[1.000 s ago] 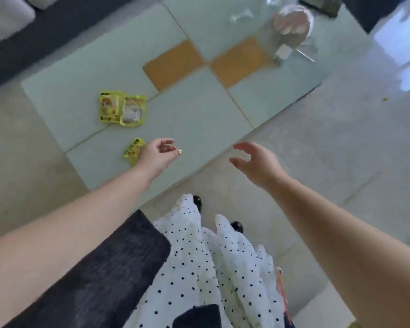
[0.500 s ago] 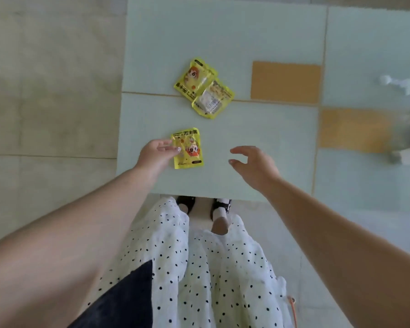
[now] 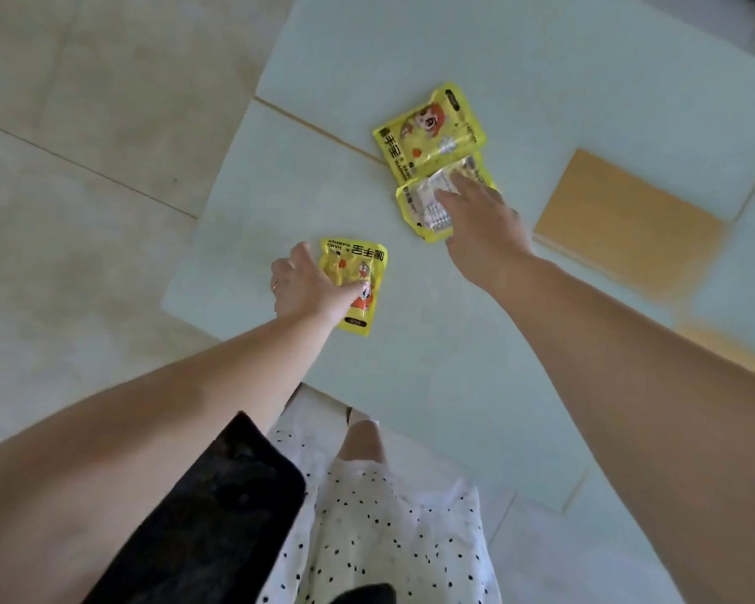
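Left hand [image 3: 310, 285] rests on the near yellow packet [image 3: 362, 272], which lies by the near edge of the table [image 3: 367, 58]; its fingers curl over the packet's left half. Right hand [image 3: 484, 224] reaches farther in, fingers straight and close together, tips touching the back-side-up packet [image 3: 419, 211]; a third packet [image 3: 428, 128], face up, adjoins that one on its far side.
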The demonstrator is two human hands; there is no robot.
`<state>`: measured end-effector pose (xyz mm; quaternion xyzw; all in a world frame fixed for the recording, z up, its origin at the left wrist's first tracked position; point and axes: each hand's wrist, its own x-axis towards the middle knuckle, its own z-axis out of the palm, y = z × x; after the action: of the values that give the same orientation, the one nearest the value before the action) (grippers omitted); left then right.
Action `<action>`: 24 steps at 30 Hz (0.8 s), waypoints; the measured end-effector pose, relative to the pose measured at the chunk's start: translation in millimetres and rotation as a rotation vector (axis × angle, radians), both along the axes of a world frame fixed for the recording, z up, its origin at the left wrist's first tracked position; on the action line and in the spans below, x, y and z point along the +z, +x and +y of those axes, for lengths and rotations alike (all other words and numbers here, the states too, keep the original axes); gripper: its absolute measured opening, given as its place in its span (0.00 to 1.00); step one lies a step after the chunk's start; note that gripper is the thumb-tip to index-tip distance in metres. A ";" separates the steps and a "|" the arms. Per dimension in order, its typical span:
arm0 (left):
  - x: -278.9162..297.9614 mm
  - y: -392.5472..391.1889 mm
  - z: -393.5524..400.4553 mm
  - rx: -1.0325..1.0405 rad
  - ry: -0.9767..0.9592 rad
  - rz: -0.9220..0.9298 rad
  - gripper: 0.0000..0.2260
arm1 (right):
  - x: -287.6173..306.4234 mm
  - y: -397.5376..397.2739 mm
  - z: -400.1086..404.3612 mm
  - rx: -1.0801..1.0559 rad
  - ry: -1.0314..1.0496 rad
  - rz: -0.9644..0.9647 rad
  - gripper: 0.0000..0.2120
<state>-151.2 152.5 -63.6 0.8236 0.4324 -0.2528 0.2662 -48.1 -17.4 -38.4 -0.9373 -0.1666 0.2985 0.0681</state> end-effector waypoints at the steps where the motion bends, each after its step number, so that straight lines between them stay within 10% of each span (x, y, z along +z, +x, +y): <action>1: -3.6 0.8 -2.3 -0.034 0.029 0.000 0.39 | -4.5 2.5 0.9 0.047 -0.020 -0.006 0.29; 15: -6.1 51.6 11.5 -0.100 -0.065 -0.163 0.21 | -33.6 12.1 -11.5 0.205 -0.119 -0.146 0.18; 21: 6.0 127.1 9.4 -0.169 -0.319 -0.235 0.23 | -14.2 27.7 -36.3 -1.029 0.570 0.185 0.07; 24: 6.4 166.3 -8.3 -0.302 -0.303 -0.223 0.24 | -8.2 39.9 -47.7 -1.230 0.685 0.239 0.07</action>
<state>15.1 144.3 -57.2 0.8524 0.2296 -0.2593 0.3918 -8.3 -65.1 -46.6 -0.7482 0.3162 0.2375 0.5327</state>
